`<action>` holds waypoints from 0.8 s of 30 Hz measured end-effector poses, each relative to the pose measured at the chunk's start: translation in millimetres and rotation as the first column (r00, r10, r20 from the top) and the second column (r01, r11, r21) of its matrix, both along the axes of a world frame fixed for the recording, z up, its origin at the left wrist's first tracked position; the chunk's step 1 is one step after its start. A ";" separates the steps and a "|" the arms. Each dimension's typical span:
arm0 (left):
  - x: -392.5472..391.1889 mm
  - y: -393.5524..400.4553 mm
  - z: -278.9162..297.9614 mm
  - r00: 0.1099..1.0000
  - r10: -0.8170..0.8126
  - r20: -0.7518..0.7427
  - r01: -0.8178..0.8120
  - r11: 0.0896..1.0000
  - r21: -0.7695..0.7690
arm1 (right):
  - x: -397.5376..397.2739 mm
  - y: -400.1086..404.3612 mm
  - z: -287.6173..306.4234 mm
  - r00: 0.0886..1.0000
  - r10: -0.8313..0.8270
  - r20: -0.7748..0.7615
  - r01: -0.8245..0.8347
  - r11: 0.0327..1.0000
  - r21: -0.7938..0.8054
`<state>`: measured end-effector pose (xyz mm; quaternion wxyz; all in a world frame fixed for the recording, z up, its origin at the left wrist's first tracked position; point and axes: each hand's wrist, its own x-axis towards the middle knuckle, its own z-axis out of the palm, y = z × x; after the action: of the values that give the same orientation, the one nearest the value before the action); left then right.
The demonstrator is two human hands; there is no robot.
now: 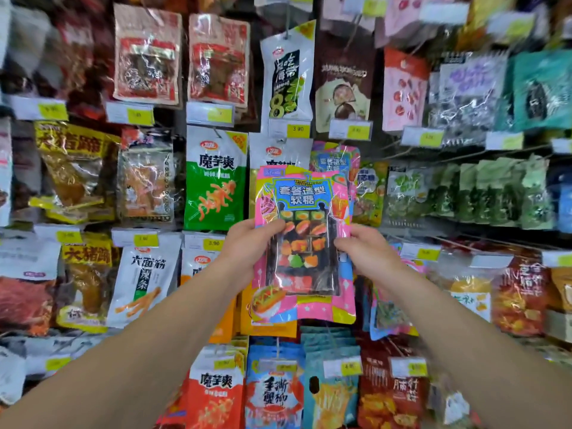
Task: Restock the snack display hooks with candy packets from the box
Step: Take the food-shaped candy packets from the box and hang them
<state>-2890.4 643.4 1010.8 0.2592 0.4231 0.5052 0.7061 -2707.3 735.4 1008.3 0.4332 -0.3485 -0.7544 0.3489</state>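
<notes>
Snack wall behind, both hands [247,243] hold candy packet [305,243] upright.

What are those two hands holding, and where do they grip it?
A pink candy packet, pinched by its side edges around mid-height: left hand on its left edge, right hand on its right.

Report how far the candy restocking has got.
Done: one matching packet seems hung behind. In hand: left hand and right hand hold a pink plastic candy packet, raised toward that hook, not yet hung. Left: hanging it; the box is out of view.
</notes>
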 end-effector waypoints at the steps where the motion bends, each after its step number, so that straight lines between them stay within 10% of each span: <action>1: 0.9 6.1 4.4 1.000 0.016 -0.010 -0.016 1.000 0.002 | 0.9 8.1 8.0 1.000 -0.011 0.018 0.010 0.999 0.035; 12: 14.7 82.7 46.4 0.982 0.162 -0.097 -0.149 0.981 0.121 | 13.0 104.0 130.6 0.927 -0.367 0.074 0.217 0.690 0.691; 24: 29.6 158.8 66.4 0.969 0.214 -0.124 -0.190 0.965 0.180 | 5.3 186.5 187.0 0.889 -0.431 0.157 0.056 0.442 0.895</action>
<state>-2860.9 802.2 1077.2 0.1128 0.4386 0.5022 0.7367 -2702.0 921.9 1195.2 0.4479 -0.2444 -0.8310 -0.2216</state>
